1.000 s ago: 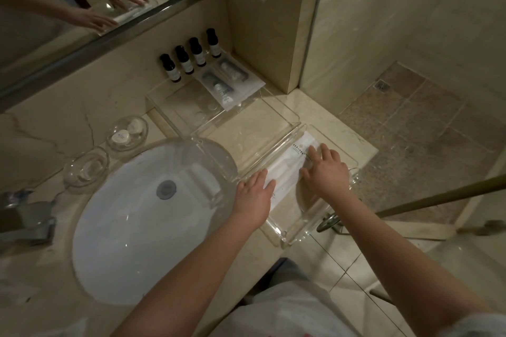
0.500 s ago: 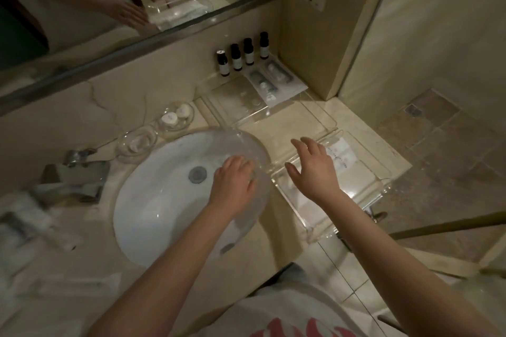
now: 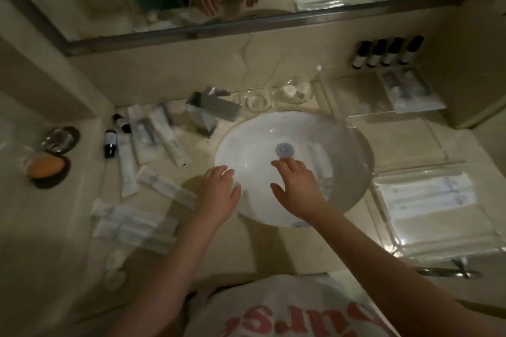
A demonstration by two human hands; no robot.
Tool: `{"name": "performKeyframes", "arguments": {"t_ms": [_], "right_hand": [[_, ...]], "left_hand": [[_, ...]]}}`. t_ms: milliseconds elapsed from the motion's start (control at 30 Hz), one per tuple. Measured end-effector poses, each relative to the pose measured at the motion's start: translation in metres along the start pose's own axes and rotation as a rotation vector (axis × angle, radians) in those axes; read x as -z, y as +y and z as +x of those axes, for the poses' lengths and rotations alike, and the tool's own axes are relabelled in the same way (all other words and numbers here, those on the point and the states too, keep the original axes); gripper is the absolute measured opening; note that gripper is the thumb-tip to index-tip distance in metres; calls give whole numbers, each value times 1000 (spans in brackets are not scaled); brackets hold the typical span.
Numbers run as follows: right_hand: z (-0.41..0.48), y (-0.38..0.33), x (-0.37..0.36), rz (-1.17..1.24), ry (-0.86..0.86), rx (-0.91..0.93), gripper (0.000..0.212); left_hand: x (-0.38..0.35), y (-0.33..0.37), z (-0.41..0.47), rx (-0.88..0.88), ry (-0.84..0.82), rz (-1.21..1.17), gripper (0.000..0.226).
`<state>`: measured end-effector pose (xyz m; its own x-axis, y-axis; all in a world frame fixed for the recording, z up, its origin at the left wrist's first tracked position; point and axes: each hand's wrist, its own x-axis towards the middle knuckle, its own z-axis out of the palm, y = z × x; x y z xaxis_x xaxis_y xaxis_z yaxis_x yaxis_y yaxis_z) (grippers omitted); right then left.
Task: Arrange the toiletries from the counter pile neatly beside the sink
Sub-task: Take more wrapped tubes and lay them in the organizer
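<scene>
Beige stone bench (image 3: 68, 254) is holding messy white packets (image 3: 153, 139), left of the round white sink (image 3: 260, 139). Left hand (image 3: 219, 194) and right hand (image 3: 298, 186) are hovering, grips loose and empty; likely grabbing a packet next.

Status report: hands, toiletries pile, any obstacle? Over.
Left hand, right hand open, empty, over round white sink. Pile of white toiletry packets left of it, untouched. Nothing between.

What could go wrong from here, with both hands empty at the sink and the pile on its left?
1. The left hand hovers by a long packet at the sink rim; a careless nudge might tip it into the basin.
2. The dark bottle lies on its side in the pile; pulling overlapping neighbours could set it rolling.
</scene>
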<state>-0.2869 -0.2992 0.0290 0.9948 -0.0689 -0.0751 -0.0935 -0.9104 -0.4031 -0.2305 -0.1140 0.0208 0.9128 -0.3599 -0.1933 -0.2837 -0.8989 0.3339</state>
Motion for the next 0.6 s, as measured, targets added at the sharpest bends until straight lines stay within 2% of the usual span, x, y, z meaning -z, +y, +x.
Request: {"name": "performKeyframes", "arguments": {"t_ms": [233,367,467,600], "right_hand": [[29,-84,-47,-10,-266,200,53],[51,-120,-71,-100,-423,208,55],[64,-145,-86,-153,-458,201,55],[75,-168,-106,-184,-419,147,52]], "left_hand": [[9,-102,-43,324,4,-60,48],[18,-151,-57,491,7,-113,50],[26,-179,-65,601,27,-117,51],[43,-208,-66,742,66,-119,55]]}}
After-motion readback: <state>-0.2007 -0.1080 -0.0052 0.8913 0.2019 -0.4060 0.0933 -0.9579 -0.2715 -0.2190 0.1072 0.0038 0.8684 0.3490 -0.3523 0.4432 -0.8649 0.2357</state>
